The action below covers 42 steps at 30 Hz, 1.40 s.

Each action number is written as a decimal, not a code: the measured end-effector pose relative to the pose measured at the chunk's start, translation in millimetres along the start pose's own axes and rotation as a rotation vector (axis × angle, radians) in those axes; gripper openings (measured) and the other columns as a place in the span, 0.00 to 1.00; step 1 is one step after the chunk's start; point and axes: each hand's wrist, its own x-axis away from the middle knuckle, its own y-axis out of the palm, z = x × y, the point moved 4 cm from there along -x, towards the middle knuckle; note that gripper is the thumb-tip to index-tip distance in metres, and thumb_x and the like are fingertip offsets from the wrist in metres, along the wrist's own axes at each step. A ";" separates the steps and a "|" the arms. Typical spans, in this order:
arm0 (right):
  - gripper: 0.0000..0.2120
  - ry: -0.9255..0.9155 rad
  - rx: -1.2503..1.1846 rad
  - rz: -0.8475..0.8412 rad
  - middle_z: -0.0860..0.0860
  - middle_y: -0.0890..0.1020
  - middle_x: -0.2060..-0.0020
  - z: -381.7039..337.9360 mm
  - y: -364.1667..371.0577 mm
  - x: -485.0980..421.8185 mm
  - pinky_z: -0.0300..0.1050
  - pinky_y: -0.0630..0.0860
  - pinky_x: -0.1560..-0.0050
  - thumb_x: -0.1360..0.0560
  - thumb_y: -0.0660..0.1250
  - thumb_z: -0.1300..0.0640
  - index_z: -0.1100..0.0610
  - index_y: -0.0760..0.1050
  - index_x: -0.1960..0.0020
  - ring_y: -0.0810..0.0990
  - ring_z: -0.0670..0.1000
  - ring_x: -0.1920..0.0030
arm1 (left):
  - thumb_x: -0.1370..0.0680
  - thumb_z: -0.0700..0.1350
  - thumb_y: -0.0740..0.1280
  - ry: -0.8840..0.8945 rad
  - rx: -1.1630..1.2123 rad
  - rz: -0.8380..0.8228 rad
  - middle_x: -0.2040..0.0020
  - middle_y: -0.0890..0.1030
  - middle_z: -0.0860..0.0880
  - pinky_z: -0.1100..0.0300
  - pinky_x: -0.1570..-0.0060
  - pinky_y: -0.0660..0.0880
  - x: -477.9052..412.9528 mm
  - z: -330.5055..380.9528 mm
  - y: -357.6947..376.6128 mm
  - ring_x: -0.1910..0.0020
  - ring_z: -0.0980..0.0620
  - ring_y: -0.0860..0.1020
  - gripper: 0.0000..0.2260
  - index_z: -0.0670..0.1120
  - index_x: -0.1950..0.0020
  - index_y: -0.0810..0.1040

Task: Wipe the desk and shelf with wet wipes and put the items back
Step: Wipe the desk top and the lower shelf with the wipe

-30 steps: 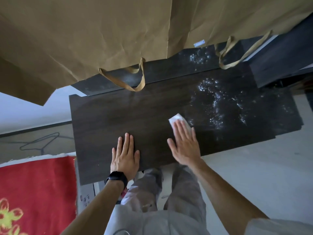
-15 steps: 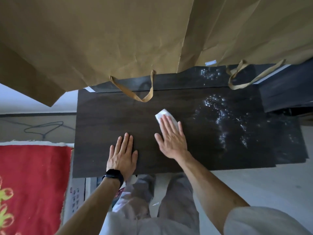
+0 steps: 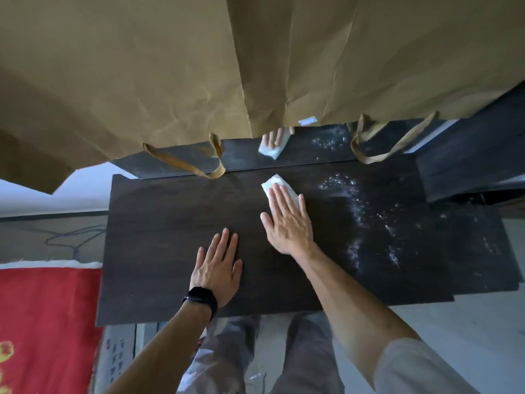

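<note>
A dark wood desk fills the middle of the view. My right hand lies flat on a white wet wipe, pressing it onto the desk near the back edge. My left hand, with a black band on its wrist, rests flat with fingers together on the desk near the front edge and holds nothing. White dust specks cover the right part of the desk. A glossy dark back panel mirrors the hand and wipe.
Two large brown paper bags hang over the back of the desk, their handles dangling onto it. A red rug lies at lower left. Dark furniture stands at the right. My legs show below the front edge.
My right hand slid the wipe left and then away toward the back edge. My left hand stayed flat in place. The view shifted a little.
</note>
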 end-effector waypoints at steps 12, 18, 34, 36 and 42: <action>0.37 0.600 -0.122 0.148 0.61 0.49 0.21 75.7 -21.2 42.3 0.60 0.44 0.22 0.19 0.42 0.39 0.64 0.47 0.21 0.44 0.58 0.20 | 0.17 0.56 0.48 -0.021 0.025 -0.017 0.20 0.41 0.50 0.47 0.24 0.47 -18.3 45.6 2.3 0.21 0.50 0.42 0.28 0.50 0.19 0.44; 0.36 0.362 -0.041 0.092 0.57 0.47 0.20 93.6 -29.0 -13.4 0.56 0.42 0.22 0.19 0.43 0.38 0.61 0.46 0.20 0.43 0.54 0.20 | 0.16 0.56 0.46 -0.028 0.001 -0.019 0.20 0.41 0.52 0.47 0.24 0.46 -18.2 48.6 0.4 0.21 0.50 0.43 0.26 0.53 0.20 0.44; 0.40 1.018 -0.178 0.155 0.59 0.42 0.20 146.3 -18.7 115.6 0.60 0.44 0.22 0.21 0.37 0.35 0.62 0.40 0.20 0.40 0.57 0.20 | 0.17 0.58 0.47 -0.028 -0.003 -0.035 0.19 0.44 0.47 0.44 0.24 0.50 -21.3 58.8 -1.2 0.21 0.48 0.45 0.28 0.48 0.19 0.47; 0.39 0.903 -0.105 0.135 0.58 0.44 0.20 165.3 -25.0 103.5 0.59 0.45 0.22 0.20 0.37 0.35 0.62 0.41 0.20 0.41 0.56 0.20 | 0.17 0.57 0.48 -0.040 -0.001 -0.012 0.19 0.45 0.47 0.44 0.24 0.51 -22.9 60.7 -2.4 0.21 0.47 0.46 0.28 0.48 0.19 0.48; 0.39 0.592 0.042 0.107 0.66 0.54 0.22 219.4 -59.3 29.3 0.58 0.51 0.22 0.19 0.46 0.38 0.69 0.50 0.22 0.51 0.63 0.21 | 0.18 0.58 0.50 -0.226 0.043 0.024 0.19 0.45 0.46 0.44 0.24 0.50 -24.5 82.6 8.3 0.21 0.46 0.45 0.30 0.45 0.20 0.48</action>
